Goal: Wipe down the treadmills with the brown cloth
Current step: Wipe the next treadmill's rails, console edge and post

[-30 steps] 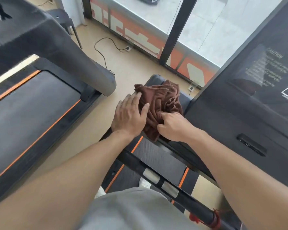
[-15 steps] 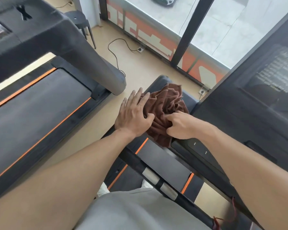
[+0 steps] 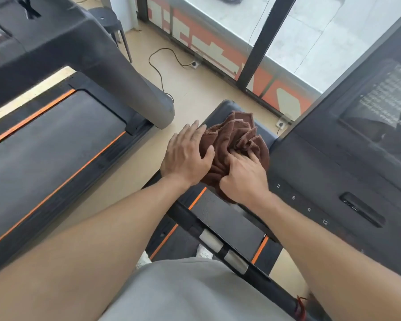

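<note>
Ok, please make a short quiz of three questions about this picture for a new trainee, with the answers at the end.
1. True or false: the brown cloth lies spread flat on the floor.
2. Which hand has its fingers curled into the cloth? A) left hand B) right hand C) neither
3. Fill in: the white numbers printed on the console near the right wrist read 3, 6, 9 and ___.

Key:
1. False. It is bunched up on the front cover of the treadmill under the hands.
2. B. The left hand lies open with fingers extended against the cloth's left side.
3. 12.
</note>
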The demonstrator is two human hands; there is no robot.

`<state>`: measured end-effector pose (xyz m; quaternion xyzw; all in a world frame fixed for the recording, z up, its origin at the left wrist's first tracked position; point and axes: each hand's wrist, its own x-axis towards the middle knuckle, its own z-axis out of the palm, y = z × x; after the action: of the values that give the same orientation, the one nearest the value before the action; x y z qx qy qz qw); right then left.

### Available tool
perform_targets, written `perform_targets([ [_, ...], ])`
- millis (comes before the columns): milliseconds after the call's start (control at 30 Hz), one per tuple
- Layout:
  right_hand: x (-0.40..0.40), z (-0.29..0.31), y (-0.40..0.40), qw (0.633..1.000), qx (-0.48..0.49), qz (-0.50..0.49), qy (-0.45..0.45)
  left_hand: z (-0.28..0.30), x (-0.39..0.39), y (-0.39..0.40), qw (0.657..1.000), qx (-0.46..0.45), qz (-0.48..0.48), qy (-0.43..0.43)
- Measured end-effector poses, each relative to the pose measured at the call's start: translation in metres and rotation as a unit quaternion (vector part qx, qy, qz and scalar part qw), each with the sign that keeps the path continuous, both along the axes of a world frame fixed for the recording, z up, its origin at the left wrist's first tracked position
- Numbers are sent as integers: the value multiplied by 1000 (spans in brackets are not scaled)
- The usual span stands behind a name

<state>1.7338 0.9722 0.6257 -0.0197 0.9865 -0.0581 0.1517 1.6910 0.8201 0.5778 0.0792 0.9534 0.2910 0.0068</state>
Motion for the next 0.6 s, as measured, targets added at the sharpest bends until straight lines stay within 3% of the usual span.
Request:
perform_targets([
  [100,32,-15,-31,994,-54,-64,75,-1,0,-1,1000,4,5,1],
  [167,40,-27,-47,995,-19,-60,73,-2,-1,-1,999,31,24,5],
  [267,19,-33,-48,995,-5,-60,80,2,1,-3,992,107,72,10],
  [367,-19,-34,-24,993,0,-79,87,2,3,-5,989,122,73,31],
  [500,-75,-26,29,989,24,-130,59,-1,2,-5,992,104,63,27],
  [600,-110,-11,42,979,-21,-204,0,-1,0,-4,991,113,74,20],
])
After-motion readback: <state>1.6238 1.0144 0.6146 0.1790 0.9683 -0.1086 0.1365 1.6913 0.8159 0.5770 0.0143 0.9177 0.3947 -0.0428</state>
